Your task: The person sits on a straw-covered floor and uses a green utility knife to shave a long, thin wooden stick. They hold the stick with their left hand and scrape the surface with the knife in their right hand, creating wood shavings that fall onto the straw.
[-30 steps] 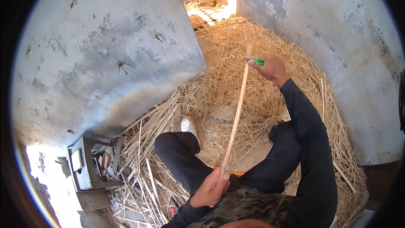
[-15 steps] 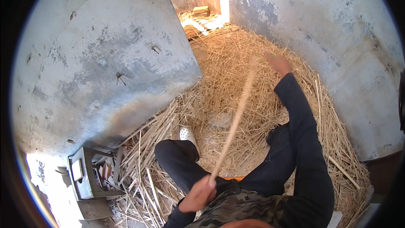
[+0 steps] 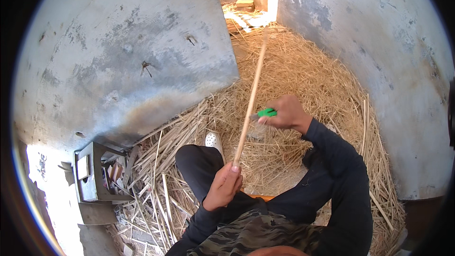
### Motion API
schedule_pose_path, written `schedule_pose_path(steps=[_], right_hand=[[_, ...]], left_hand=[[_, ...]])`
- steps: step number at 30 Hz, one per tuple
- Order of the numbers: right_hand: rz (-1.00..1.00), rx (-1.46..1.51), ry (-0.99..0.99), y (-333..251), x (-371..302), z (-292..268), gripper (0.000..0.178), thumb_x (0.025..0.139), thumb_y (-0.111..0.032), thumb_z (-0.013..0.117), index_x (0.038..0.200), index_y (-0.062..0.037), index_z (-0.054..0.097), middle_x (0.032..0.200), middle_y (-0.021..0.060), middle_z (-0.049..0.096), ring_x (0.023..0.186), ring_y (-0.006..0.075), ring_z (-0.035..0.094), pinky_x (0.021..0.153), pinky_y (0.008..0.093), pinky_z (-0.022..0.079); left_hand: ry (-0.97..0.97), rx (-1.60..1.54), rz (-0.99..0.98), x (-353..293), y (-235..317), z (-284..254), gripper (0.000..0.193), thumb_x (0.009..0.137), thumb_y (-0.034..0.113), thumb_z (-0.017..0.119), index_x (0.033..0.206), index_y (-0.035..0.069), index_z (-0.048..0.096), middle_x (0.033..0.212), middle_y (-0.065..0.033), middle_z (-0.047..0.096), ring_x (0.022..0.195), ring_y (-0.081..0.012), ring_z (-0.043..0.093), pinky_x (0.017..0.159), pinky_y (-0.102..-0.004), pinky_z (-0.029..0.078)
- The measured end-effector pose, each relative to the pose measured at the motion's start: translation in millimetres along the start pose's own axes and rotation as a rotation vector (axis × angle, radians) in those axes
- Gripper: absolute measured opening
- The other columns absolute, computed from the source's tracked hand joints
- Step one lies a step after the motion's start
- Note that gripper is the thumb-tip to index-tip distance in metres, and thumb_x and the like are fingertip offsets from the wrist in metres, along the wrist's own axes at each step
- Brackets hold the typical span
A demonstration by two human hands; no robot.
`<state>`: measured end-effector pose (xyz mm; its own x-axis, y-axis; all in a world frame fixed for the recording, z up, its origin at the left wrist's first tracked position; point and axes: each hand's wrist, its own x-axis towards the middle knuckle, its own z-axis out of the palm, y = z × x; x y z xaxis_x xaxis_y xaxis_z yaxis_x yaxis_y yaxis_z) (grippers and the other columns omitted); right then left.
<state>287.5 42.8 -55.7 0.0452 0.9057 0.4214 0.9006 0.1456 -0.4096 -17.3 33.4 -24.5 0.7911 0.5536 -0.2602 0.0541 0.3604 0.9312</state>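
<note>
My left hand point(image 3: 224, 186) is closed round the lower end of a long, pale wooden stick point(image 3: 253, 93), perhaps a bamboo strip, which slants up and away in front of me. In my right hand point(image 3: 287, 113) is a knife point(image 3: 267, 113) with a green handle, its short blade at the stick about midway along. The blade seems to touch the stick's right side. Fingers of the right hand wrap the handle and hide part of it. The stick's far end is blurred.
Straw and thin shavings point(image 3: 313, 73) cover the floor ahead. Split strips point(image 3: 177, 130) lie heaped at left, beside a worn wooden frame box point(image 3: 97, 173). Grey walls point(image 3: 118, 57) rise on both sides. A yellowish brick point(image 3: 245, 4) sits at the back. My foot wears a white clog point(image 3: 214, 141).
My right hand has come back from the far straw toward me, bringing the green-handled knife to the stick. The stick now stands more upright, and the view has shifted slightly.
</note>
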Motion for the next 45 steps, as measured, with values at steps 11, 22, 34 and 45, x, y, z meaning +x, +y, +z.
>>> schedule_pose_path(steps=[11,22,34,45], right_hand=[[-0.033,-0.151,0.124,8,10,-3,0.073,0.071,-0.082,0.055,0.050,-0.0119,0.056,0.041,0.0040,0.045,0.036,0.0219,0.048,0.039,0.0358,0.037],[-0.059,-0.227,0.233,22,23,2,0.076,0.071,-0.085,0.052,0.047,-0.0129,0.052,0.038,0.0011,0.039,0.033,0.0175,0.042,0.034,0.0334,0.030],[0.363,-0.419,0.185,103,35,-33,0.076,0.082,-0.079,0.044,0.053,-0.0099,0.057,0.044,0.0036,0.043,0.039,0.0201,0.045,0.038,0.0368,0.033],[0.785,-0.414,0.210,199,-43,-41,0.081,0.092,-0.072,0.036,0.049,-0.0032,0.043,0.043,0.0049,0.032,0.039,0.0185,0.031,0.042,0.0384,0.026]], left_hand=[[-0.027,0.106,-0.015,-5,6,14,0.024,0.104,0.026,0.040,0.090,0.007,0.040,0.063,0.0059,0.036,0.055,-0.0027,0.030,0.049,-0.0212,0.028],[-0.028,0.128,-0.044,-10,9,13,0.021,0.104,0.024,0.041,0.094,0.006,0.040,0.067,0.0055,0.037,0.057,-0.0030,0.032,0.051,-0.0212,0.030],[-0.121,-0.040,-0.196,-50,2,26,0.019,0.104,0.024,0.041,0.098,0.005,0.042,0.068,0.0066,0.036,0.057,-0.0031,0.031,0.051,-0.0209,0.028],[0.056,0.064,-0.175,-88,-1,-13,0.026,0.105,0.027,0.040,0.085,0.009,0.043,0.064,0.0055,0.035,0.054,-0.0035,0.031,0.049,-0.0206,0.027]])
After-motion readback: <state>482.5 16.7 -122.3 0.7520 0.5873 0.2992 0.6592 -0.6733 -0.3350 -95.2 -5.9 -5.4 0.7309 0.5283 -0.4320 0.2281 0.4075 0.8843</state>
